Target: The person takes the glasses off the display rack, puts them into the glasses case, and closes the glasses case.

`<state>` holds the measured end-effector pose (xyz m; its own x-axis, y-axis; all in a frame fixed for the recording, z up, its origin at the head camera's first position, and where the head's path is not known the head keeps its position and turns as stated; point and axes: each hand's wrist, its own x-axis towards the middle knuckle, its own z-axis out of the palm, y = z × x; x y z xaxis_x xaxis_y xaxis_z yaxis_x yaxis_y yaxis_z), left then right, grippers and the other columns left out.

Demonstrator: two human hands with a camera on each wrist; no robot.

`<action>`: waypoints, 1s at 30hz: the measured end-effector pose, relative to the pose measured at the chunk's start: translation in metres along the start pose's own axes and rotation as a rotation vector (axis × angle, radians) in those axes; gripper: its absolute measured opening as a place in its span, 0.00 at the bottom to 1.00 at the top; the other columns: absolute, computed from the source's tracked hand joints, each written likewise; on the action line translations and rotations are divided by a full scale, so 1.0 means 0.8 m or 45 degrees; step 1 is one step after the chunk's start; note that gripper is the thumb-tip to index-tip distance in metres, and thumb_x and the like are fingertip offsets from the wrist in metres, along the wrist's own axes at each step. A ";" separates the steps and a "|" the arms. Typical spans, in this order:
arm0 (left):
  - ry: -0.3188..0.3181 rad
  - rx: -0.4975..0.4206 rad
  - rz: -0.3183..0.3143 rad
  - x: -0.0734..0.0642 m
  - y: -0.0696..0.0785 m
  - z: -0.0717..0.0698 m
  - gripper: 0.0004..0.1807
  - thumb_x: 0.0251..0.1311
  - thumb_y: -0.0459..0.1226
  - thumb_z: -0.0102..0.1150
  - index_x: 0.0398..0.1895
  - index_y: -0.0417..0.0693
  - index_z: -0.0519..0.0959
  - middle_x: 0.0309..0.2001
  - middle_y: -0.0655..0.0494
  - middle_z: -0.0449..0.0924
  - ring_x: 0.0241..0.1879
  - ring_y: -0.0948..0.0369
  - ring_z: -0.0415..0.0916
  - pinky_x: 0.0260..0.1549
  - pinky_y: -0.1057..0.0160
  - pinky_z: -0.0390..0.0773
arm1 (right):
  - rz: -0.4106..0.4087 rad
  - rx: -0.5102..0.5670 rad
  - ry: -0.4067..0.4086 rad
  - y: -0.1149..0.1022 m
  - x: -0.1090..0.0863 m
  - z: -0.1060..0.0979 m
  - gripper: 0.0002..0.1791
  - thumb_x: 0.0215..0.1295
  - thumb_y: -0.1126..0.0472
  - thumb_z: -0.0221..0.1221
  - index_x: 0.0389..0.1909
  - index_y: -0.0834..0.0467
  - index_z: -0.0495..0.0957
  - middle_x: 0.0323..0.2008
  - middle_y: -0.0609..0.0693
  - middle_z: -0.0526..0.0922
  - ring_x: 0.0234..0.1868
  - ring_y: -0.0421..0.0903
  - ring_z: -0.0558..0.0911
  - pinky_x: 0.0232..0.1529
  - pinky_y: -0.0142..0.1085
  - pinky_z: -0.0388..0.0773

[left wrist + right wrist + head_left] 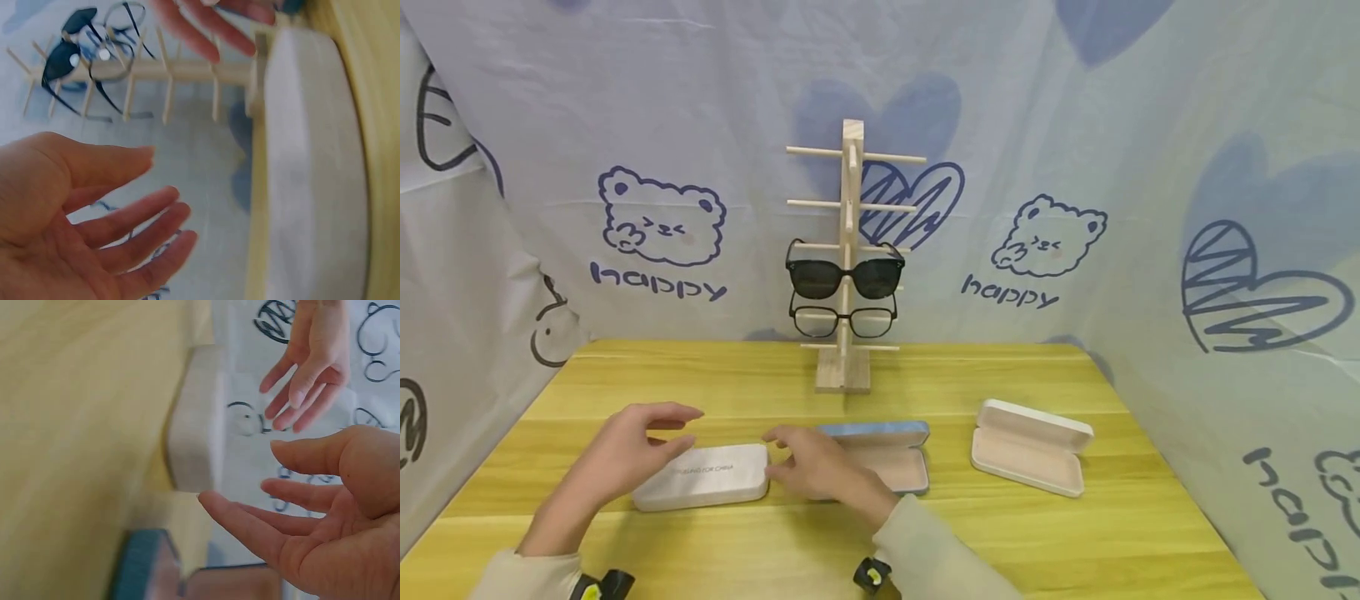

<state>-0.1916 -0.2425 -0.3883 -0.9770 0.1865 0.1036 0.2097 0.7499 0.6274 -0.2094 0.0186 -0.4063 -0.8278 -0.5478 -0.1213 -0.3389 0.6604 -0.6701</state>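
while two cases [904, 472] [1030, 458] gape, one's [707, 485] closed

Creased pale cloth walls [737, 108]; blue hearts [921, 108], outlined bears [662, 221], "happy" lettering [658, 283]; yellow wood-grain table [1090, 550].

Remotely I count two oblong white cases [711, 475] [1033, 460], one oblong blue case [898, 464] and, at twelve o'clock, two black-framed pairs of glasses [817, 280] [844, 317], one pale wooden peg stand [843, 380].

2 cream sleeves [936, 550], 2 black wrist devices [872, 575], apparently yellow-marked
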 end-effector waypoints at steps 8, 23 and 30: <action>0.154 -0.095 0.148 0.017 0.046 0.006 0.18 0.68 0.34 0.65 0.60 0.42 0.83 0.56 0.43 0.86 0.51 0.49 0.86 0.44 0.57 0.88 | -0.166 0.030 0.107 -0.004 -0.014 -0.050 0.18 0.74 0.61 0.61 0.62 0.55 0.80 0.59 0.53 0.85 0.51 0.48 0.88 0.47 0.28 0.83; 0.272 -0.211 0.238 0.066 0.091 0.009 0.21 0.73 0.34 0.58 0.67 0.45 0.77 0.60 0.43 0.84 0.58 0.47 0.83 0.53 0.46 0.84 | -0.080 0.092 0.513 0.035 -0.046 -0.146 0.13 0.73 0.63 0.62 0.55 0.58 0.85 0.50 0.54 0.89 0.47 0.51 0.87 0.48 0.40 0.85; 0.283 -0.256 0.282 0.080 0.100 0.009 0.22 0.73 0.32 0.57 0.69 0.44 0.75 0.59 0.41 0.83 0.58 0.45 0.83 0.52 0.45 0.85 | -0.083 0.138 0.588 0.055 -0.058 -0.174 0.14 0.74 0.64 0.60 0.56 0.62 0.83 0.48 0.60 0.89 0.43 0.55 0.87 0.39 0.36 0.85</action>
<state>-0.2369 -0.1661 -0.3369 -0.8982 0.1712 0.4048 0.4263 0.5630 0.7080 -0.2485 0.1447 -0.3281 -0.9269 -0.2841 0.2452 -0.3682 0.5616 -0.7410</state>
